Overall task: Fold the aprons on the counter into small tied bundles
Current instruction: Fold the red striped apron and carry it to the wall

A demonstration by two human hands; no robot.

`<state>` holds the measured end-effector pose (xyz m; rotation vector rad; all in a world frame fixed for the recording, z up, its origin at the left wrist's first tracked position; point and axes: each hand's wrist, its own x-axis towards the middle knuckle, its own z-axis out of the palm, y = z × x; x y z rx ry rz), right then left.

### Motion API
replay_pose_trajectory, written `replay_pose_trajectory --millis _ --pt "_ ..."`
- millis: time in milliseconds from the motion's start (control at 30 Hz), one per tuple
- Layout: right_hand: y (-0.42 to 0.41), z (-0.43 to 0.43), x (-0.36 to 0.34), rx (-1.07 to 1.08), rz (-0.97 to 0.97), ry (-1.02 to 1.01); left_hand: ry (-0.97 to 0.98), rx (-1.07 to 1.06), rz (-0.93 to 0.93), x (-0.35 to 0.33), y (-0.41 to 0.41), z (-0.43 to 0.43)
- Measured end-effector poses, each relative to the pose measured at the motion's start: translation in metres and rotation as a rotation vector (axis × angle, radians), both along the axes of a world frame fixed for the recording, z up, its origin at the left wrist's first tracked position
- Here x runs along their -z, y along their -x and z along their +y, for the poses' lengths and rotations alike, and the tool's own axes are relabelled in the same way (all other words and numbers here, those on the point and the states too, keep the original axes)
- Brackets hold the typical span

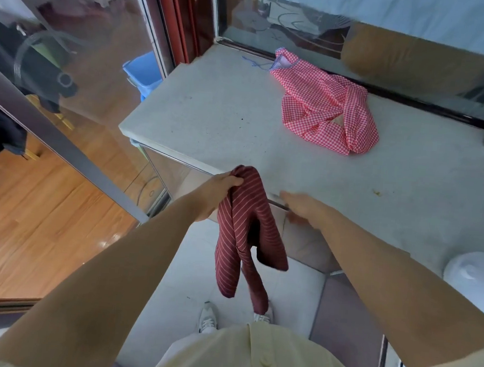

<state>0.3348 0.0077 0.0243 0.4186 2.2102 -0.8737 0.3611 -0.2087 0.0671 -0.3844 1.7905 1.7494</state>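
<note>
The dark red striped apron (250, 213) hangs bunched from the left hand (220, 189), free beyond the near edge of the grey counter (212, 108); its 2 loose ends dangle toward the pale floor tiles (188, 266), the longer one ending just above the white shoes (208, 319). The left hand's fingers are curled tight round the top fold, at the apron's 12 o'clock.

The right hand (299, 206) sits at 3 o'clock from that grip, near the cloth but apart from it, over the counter's near edge; it is blurred, yet its fingers look stretched toward the apron, holding nothing.

The 2nd one, a pink gingham apron (327, 109), lies crumpled on the counter at 1 o'clock from the striped one, well apart from it and close to the back edge under the glass (291, 22); a thin blue-striped tie (256, 63) trails from its top toward 10 o'clock across the stone; a small yellowish speck (376, 192) marks the counter at 5 o'clock from the heap.

At 9 o'clock from the counter a blue bin (142, 74) stands on the floor; wooden floor (30, 210) spreads at 8 o'clock; a white rounded thing (474, 268) shows at 4 o'clock, too cropped to name; a pale yellow shirt (250, 357) fills 6 o'clock.
</note>
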Motion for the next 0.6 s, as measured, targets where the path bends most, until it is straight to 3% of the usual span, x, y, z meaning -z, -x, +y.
replay_pose_trajectory --millis 67,133,300,400,500,600 --pt "-0.02 0.014 0.021 0.055 -0.391 0.078 -0.085 -0.133 -0.061 -0.002 0.0 0.0" --pt "-0.034 0.02 0.042 0.126 -0.531 0.211 -0.173 -0.237 -0.133 -0.007 0.0 0.001" --pt "-0.036 0.012 0.053 0.421 -0.332 0.499 -0.299 -0.356 -0.179 -0.01 0.0 -0.005" --pt "-0.025 0.001 0.04 0.515 -0.128 0.507 -0.31 -0.377 -0.13 -0.007 0.0 -0.02" --pt "-0.009 0.004 0.03 0.623 -0.003 0.566 -0.176 -0.338 -0.037 0.01 -0.001 -0.051" --pt "-0.003 0.015 0.02 0.468 -0.142 0.464 0.077 -0.155 -0.095 0.032 -0.016 -0.084"
